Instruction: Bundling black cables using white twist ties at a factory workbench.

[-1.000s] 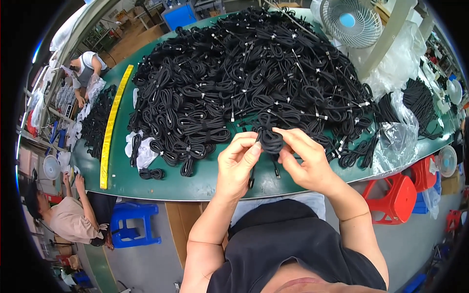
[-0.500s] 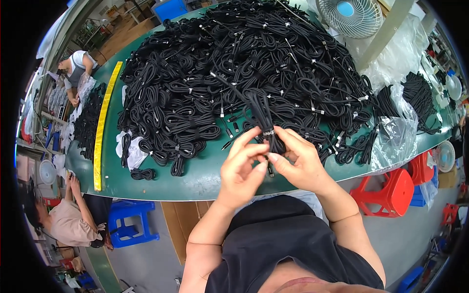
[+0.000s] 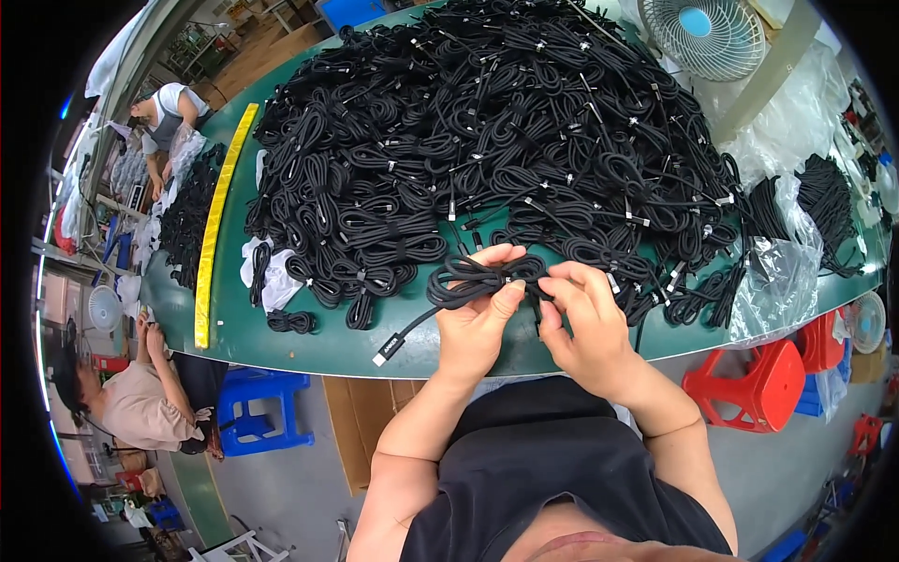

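Holding coiled black cable (image 3: 478, 279); left hand (image 3: 476, 326): grip pinching it; right hand (image 3: 590, 323): touching end, closure unclear

Held cable (image 3: 448, 288): matt all along its loops, cloth-like to look at
Plug (image 3: 389, 349): smooth dark plastic body, and there's shiny metal at the tip
Table (image 3: 242, 318): smooth top, a soft sheen across it
Yellow strip (image 3: 218, 220): glossy, catching the light
Clear bag (image 3: 775, 290): thin crinkled plastic, glinting away
Red stool (image 3: 775, 379): smooth, shiny plastic
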`<state>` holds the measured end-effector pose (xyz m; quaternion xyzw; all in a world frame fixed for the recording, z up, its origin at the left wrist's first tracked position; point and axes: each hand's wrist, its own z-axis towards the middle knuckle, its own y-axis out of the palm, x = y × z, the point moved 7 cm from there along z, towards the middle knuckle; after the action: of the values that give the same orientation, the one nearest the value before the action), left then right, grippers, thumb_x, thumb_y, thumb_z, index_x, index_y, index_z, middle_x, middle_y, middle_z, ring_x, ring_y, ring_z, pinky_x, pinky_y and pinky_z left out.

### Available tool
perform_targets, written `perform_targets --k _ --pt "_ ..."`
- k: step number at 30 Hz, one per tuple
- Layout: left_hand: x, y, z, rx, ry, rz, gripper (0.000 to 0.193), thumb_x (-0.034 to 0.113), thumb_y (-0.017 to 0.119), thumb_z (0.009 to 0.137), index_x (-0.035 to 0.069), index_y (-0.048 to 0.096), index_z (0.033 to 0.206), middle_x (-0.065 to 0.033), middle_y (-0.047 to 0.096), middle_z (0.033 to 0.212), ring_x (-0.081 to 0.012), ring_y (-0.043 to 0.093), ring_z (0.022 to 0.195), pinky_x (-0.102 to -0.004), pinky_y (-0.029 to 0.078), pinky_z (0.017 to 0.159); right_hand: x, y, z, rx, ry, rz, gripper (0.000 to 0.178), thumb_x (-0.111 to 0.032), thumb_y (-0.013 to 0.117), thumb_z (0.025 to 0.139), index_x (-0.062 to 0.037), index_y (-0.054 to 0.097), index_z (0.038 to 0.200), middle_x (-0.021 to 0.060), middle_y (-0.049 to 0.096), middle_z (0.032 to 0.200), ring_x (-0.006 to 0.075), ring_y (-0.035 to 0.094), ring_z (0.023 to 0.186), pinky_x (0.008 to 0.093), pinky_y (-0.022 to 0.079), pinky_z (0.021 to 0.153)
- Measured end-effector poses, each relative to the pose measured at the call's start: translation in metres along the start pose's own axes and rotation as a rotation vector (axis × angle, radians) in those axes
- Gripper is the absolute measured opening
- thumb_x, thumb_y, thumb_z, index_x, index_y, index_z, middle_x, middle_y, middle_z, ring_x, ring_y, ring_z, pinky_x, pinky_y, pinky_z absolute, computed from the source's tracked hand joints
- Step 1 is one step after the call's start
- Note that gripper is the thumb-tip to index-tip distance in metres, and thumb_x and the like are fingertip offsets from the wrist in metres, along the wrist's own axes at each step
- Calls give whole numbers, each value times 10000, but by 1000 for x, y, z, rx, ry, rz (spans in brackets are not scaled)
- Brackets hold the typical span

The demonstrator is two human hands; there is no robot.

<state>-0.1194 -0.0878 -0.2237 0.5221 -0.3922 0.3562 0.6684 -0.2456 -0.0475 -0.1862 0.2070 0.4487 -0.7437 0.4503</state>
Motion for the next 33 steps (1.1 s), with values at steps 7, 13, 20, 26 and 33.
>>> perform_targets --k 7,13,20,26,33 --pt "16 -5 -1 -130 80 320 482 26 663 784 -39 473 1222 -122 587 1097 -156 559 980 -280 460 854 -10 -9 9 -9 -292 -284 214 -25 660 679 1 555 864 97 520 780 247 532 700 346 419 603" --pt "-4 9 -12 -247 -117 198 476 12 687 759 -38 504 1196 -114 607 1081 -161 578 966 -291 460 877 -23 -5 5 -13 -419 -265 188 -15 632 690 -8 544 856 92 526 780 231 541 663 330 421 588" --pt "-7 -8 -4 -127 -75 -31 448 28 661 782 -37 499 1194 -171 596 1093 -205 595 959 -331 478 865 -14 -5 2 -80 -163 -257 195 -19 643 693 -2 534 855 96 547 812 249 579 709 330 474 623" --pt "-16 6 -11 -181 -207 -61 444 79 658 800 -57 494 1189 -129 602 1064 -186 577 980 -315 457 874 -18 -5 6 -29 -199 -111 215 -27 656 688 -8 540 868 96 539 815 258 577 728 347 472 644" --pt "-13 -5 -5 -198 -129 -138 412 79 582 861 -40 455 1234 -131 586 1086 -170 572 972 -303 458 871 -19 -10 8 -69 -161 -277 232 -63 668 684 -25 557 884 75 520 884 252 520 790 338 427 666"
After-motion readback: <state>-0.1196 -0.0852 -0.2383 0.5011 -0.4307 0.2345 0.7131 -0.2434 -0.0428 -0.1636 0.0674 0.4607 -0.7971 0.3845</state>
